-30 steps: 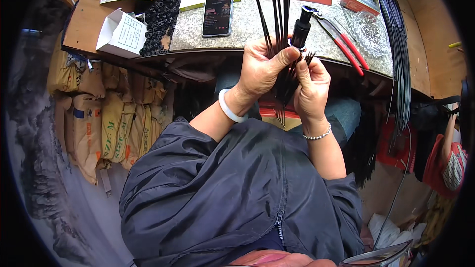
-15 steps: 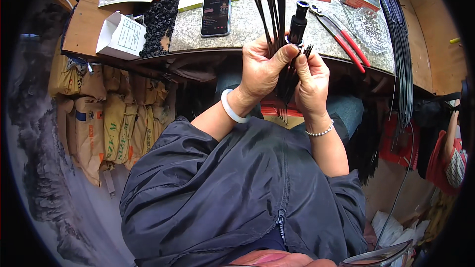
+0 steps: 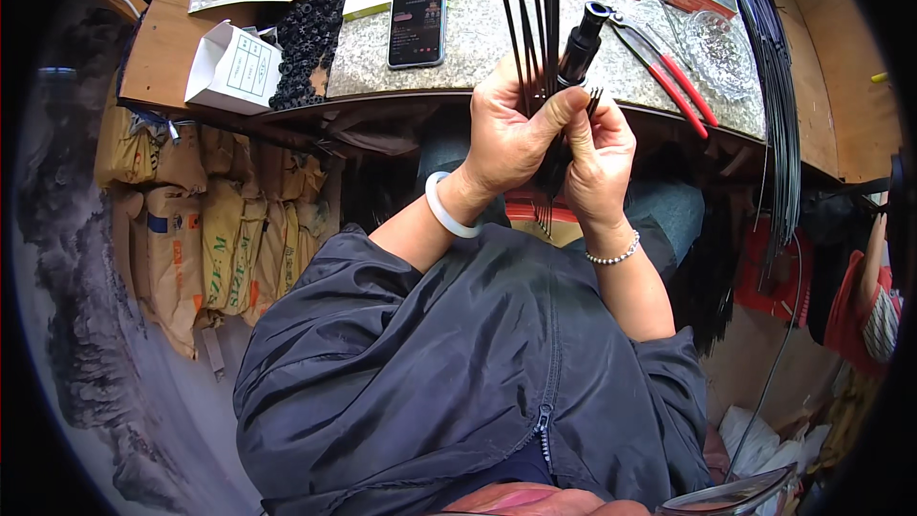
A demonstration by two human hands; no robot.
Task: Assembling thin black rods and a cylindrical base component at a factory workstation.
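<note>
Above my lap, at the table's front edge, both hands hold what looks like an umbrella frame: a stepped black tube (image 3: pixel 579 48) with thin black rods (image 3: pixel 524 38) about it. My left hand (image 3: pixel 511 134) is closed round the lower part, and several rods rise between its thumb and fingers. Thumb and fingers of my right hand (image 3: pixel 600 148) pinch close beside the left thumb, with short dark rod ends showing above them. The tube leans to the right, its open end upward. My fingers hide where rods and tube meet; more rod ends hang below the hands.
Red-handled pliers (image 3: pixel 673 86) lie right of the hands, near a clear glass dish (image 3: pixel 714 53). A phone (image 3: pixel 417 19) leans on a yellow box (image 3: pixel 368 0). Small black parts (image 3: pixel 308 53) and a white carton (image 3: pixel 234 67) are at left. Long black rods (image 3: pixel 778 105) overhang the table's right side.
The black tube has tilted to the right and sunk slightly. My left thumb has moved right, toward the right fingers, and the ring at the tube's base is now covered.
</note>
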